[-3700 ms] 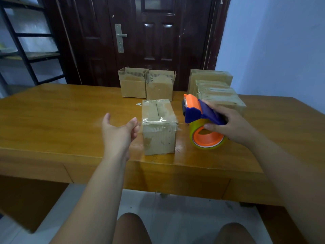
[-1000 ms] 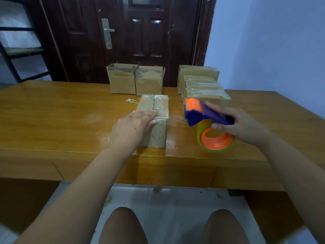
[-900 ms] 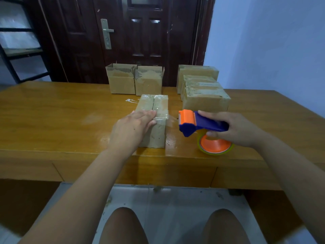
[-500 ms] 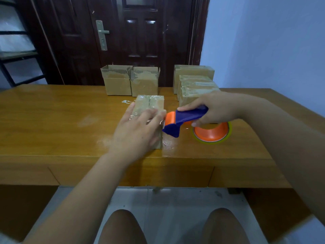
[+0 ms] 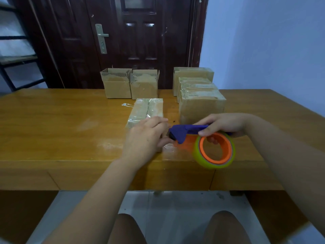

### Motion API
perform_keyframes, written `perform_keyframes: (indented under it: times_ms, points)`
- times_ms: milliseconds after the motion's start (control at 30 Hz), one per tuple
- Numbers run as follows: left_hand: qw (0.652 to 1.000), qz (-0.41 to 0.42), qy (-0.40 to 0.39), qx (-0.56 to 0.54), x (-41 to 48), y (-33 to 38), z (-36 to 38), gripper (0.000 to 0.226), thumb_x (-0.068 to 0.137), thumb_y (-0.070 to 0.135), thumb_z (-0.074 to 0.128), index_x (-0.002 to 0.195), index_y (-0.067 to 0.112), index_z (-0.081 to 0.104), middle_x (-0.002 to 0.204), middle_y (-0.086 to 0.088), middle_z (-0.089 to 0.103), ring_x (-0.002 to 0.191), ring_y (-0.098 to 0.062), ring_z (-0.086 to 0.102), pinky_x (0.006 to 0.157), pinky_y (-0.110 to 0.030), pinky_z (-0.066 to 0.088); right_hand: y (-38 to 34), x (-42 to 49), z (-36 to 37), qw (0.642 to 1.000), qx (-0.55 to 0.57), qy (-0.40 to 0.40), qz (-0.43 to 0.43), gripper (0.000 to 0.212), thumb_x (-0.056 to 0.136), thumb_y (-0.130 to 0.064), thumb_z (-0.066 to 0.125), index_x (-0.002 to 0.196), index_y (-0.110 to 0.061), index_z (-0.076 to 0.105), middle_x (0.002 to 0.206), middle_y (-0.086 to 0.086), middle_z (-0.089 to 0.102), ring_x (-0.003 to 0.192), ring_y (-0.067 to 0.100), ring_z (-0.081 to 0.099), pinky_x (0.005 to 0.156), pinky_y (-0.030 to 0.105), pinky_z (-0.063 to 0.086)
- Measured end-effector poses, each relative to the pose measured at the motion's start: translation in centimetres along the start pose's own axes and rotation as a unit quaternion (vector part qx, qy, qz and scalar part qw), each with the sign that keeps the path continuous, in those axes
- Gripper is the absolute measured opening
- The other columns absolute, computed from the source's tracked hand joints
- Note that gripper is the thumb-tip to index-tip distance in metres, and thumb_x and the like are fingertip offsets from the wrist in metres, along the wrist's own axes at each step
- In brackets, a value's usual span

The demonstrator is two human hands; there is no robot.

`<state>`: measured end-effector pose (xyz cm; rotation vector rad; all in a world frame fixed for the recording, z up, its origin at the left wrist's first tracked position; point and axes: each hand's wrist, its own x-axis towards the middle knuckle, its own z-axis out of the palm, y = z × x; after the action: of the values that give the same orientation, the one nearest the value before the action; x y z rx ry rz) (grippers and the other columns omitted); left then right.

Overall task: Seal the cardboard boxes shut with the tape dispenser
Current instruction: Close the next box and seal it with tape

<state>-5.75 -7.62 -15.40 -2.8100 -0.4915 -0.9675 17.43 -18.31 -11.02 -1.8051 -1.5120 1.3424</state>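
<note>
A small cardboard box (image 5: 146, 110) with clear tape over its top stands near the table's front edge. My left hand (image 5: 144, 139) lies over its near end, and the fingers curl down the right side next to the dispenser's head. My right hand (image 5: 222, 125) grips the blue handle of the tape dispenser (image 5: 197, 140). The dispenser's head touches the box's right near corner. Its orange hub and yellowish tape roll (image 5: 214, 150) hang toward me, above the table edge.
Two open-topped boxes (image 5: 116, 83) (image 5: 144, 84) stand at the back of the wooden table (image 5: 52, 124). A row of closed boxes (image 5: 200, 103) sits at the back right, just behind the dispenser. A dark door and a black shelf rack are behind the table.
The dispenser has tilted so its roll now hangs toward me, and its head stays at the box's right near corner. My left hand slid down over the box's near end.
</note>
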Motion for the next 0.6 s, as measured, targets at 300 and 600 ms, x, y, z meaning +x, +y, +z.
perform_keyframes:
  times_ms: [300,600]
  points:
    - [0.995,-0.034,-0.086,0.035,1.4,-0.1,-1.7,0.067,0.077,0.071,0.036,0.128,0.033,0.056,0.137,0.019,0.049,0.117,-0.002,0.052,0.068,-0.015,0.031,3.4,-1.4,2.3,0.982,0.171,-0.077,0.001,0.070,0.050,-0.050,0.089,0.096,-0.005,0.063,0.079,0.007,0.069,0.066,0.017,0.066,0.061,0.028,0.054]
    - [0.996,-0.081,-0.021,-0.007,1.1,-0.2,-1.5,0.058,0.094,0.050,0.037,0.148,0.036,0.021,0.126,0.018,0.060,0.112,-0.010,0.058,0.073,-0.025,0.041,14.7,3.5,-3.1,0.948,0.310,0.056,0.031,0.053,0.085,-0.038,0.063,0.130,-0.011,0.056,0.121,0.023,0.062,0.111,0.046,0.059,0.076,0.052,0.055]
